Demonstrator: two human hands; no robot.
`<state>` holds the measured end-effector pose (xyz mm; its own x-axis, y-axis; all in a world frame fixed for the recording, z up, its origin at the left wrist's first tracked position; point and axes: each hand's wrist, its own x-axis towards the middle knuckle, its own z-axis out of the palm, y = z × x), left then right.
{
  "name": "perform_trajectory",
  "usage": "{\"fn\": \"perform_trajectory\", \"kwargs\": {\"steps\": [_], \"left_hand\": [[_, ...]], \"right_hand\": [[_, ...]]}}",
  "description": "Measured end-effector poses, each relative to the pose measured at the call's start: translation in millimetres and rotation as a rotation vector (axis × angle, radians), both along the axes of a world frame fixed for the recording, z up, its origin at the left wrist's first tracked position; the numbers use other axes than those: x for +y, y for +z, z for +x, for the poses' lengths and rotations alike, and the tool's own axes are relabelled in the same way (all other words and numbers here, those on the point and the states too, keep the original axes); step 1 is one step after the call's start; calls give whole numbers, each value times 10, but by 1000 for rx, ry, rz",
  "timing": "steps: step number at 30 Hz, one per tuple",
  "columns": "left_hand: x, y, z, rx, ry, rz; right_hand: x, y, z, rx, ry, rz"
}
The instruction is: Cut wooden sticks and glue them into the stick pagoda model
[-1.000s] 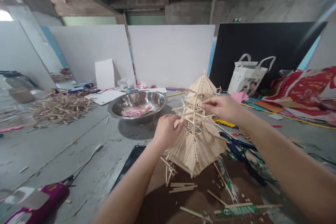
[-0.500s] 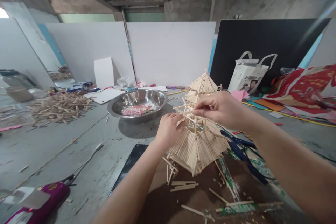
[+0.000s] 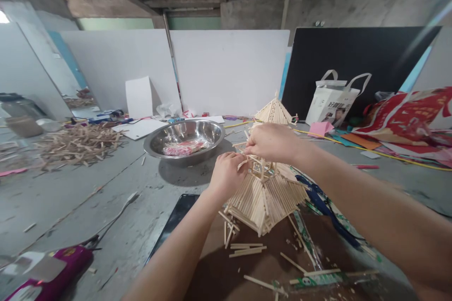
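A pagoda-like model (image 3: pixel 266 200) built of thin wooden sticks stands before me, with a sloping lower roof and an open stick frame above. My left hand (image 3: pixel 229 171) is closed on the left side of that upper frame, fingertips curled over its edge. Directly above the frame, my right hand (image 3: pixel 273 142) pinches what looks like a wooden stick (image 3: pixel 247 135); its fingers hide most of it. The two hands' fingertips nearly meet. Behind the right hand rises a pointed stick roof (image 3: pixel 275 109). Short loose sticks (image 3: pixel 247 249) lie in front of the model.
A steel basin (image 3: pixel 150 150) holding a plastic-wrapped packet stands behind left. Blue-handled pliers (image 3: pixel 319 200) lie right of the model. A purple glue gun-like tool (image 3: pixel 67 268) sits front left. A stick heap (image 3: pixel 83 143), dark flat panel (image 3: pixel 173 218) and white bag (image 3: pixel 330 101) surround the area.
My right hand has moved left and turned over the upper frame, closer to my left hand. The left hand has stayed in place on the frame.
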<state>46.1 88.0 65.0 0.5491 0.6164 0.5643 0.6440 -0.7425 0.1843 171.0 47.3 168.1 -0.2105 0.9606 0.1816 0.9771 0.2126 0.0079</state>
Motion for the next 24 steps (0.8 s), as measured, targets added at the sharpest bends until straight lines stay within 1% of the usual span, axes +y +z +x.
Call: {"fn": "perform_trajectory", "kwargs": {"steps": [2, 5, 8, 10, 12, 14, 16, 20, 22, 24], "left_hand": [[-8, 8, 3, 6, 13, -2], [-16, 11, 5, 0, 12, -6], [-12, 2, 4, -7, -4, -11], [-7, -2, 4, -5, -4, -16], [-8, 1, 4, -3, -1, -19], [-14, 10, 5, -6, 2, -24], [-23, 20, 5, -9, 7, -30], [-40, 18, 9, -8, 15, -29], [-43, 11, 13, -18, 10, -20], [-39, 17, 8, -23, 6, -15]], "right_hand": [[27, 1, -22, -39, -13, -10], [47, -10, -39, -60, 6, -9], [46, -30, -35, -75, 24, 37], [43, -42, -16, -83, 58, 79], [40, -46, 21, -45, 123, 106], [30, -43, 71, 69, 219, 101], [1, -34, 125, 234, 319, 77], [-138, -2, 195, 536, 489, 55], [-246, 18, 215, 663, 551, 12], [-371, 33, 245, 790, 576, -62]]}}
